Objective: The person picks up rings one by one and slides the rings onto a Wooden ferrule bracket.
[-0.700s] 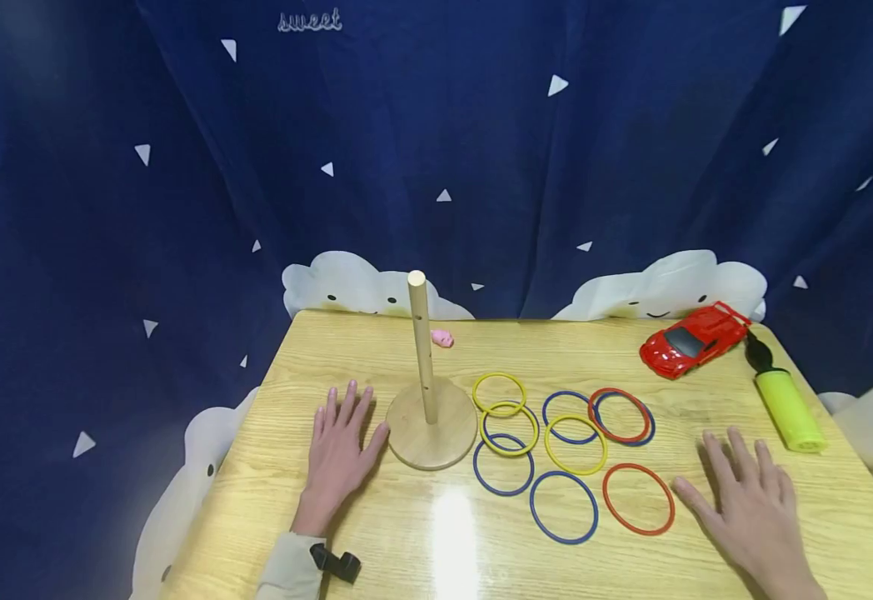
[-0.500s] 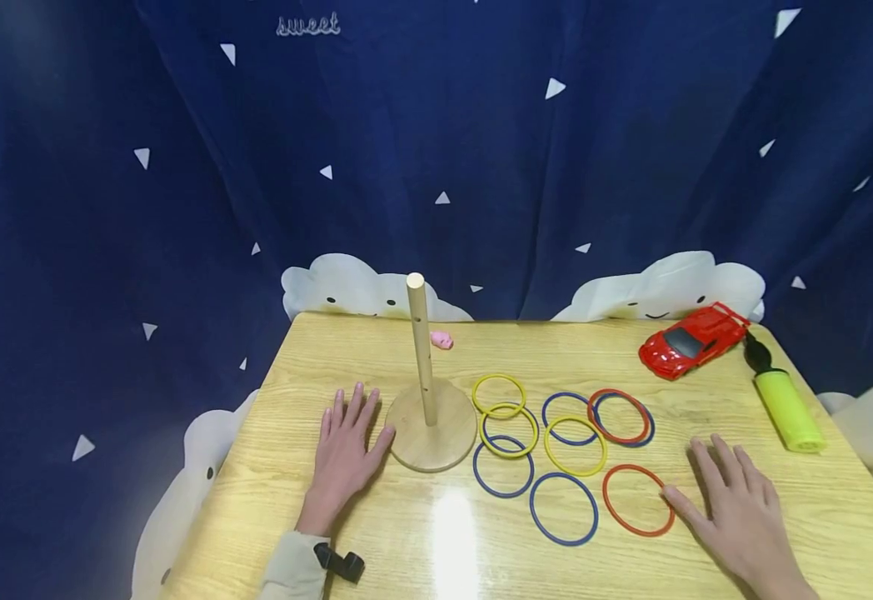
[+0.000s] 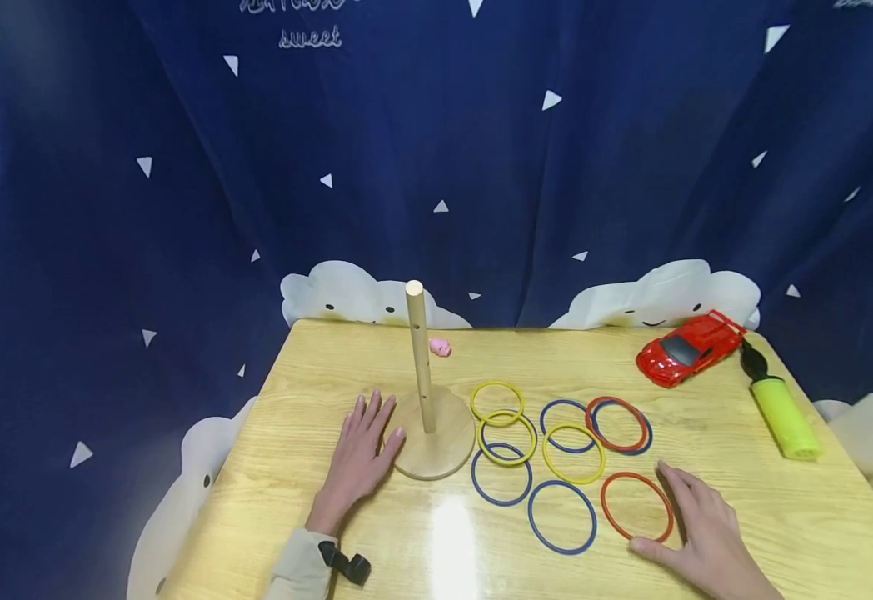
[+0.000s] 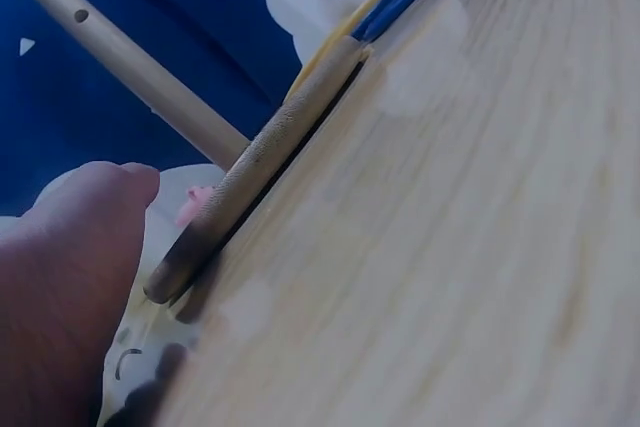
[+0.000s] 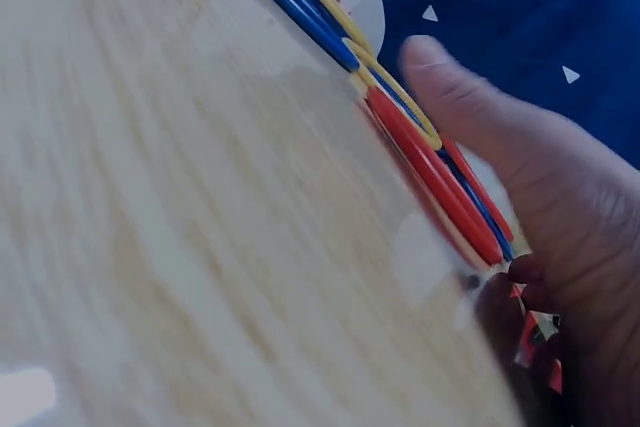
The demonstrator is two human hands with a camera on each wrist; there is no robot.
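My left hand (image 3: 361, 454) lies with straight fingers on the table, its thumb at the left edge of the round base of a wooden peg stand (image 3: 447, 454). In the left wrist view the stand's upright post (image 4: 130, 67) rises beyond my thumb. On the other side, my right hand (image 3: 702, 533) spreads thumb and fingers around the near right side of a red ring (image 3: 605, 504). The thumb tip is close to the ring's near edge, the fingertips by its right edge. From the right wrist, the red ring (image 5: 430, 182) lies flat below my thumb (image 5: 460, 97).
Several blue, yellow and red rings lie between the hands, some overlapping, including a blue ring (image 3: 531, 512) and a yellow ring (image 3: 545, 454). A small pink toy (image 3: 440, 347) sits behind the stand. A red toy car (image 3: 690, 348) and a yellow-green pump (image 3: 785, 417) are back right.
My right hand has moved left to the near red ring, its thumb and fingers turning around it. My left hand has slid slightly right, closer against the stand's base. The view tilted up slightly.
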